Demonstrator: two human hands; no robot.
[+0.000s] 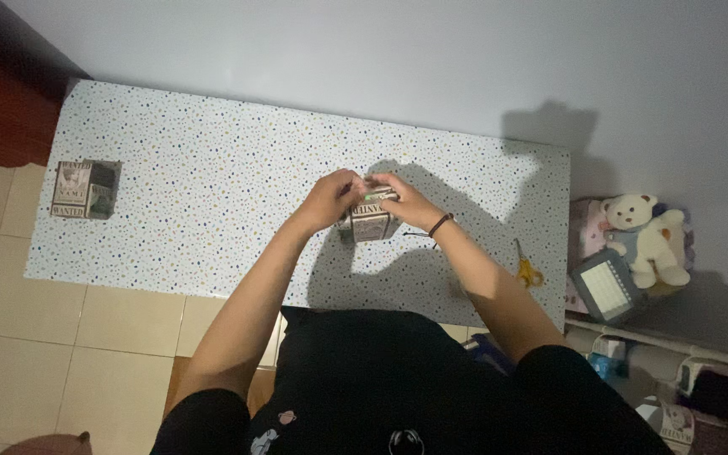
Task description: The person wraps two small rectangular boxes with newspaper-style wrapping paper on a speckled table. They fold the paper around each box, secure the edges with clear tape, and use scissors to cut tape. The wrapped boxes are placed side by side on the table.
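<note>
A small printed paper box (372,224) stands near the middle of the speckled white table (212,185). Both of my hands meet over its top. My left hand (330,199) pinches the upper left edge of the box. My right hand (404,200), with a dark band on its wrist, grips the upper right edge. A second printed box (86,190) of the same kind sits alone at the table's left end, far from both hands.
Yellow-handled scissors (527,269) lie near the table's right front corner. Past the right edge, a white teddy bear (646,236) and a grey tablet-like device (604,286) rest on a low shelf. A grey wall runs behind the table; tiled floor lies to the left.
</note>
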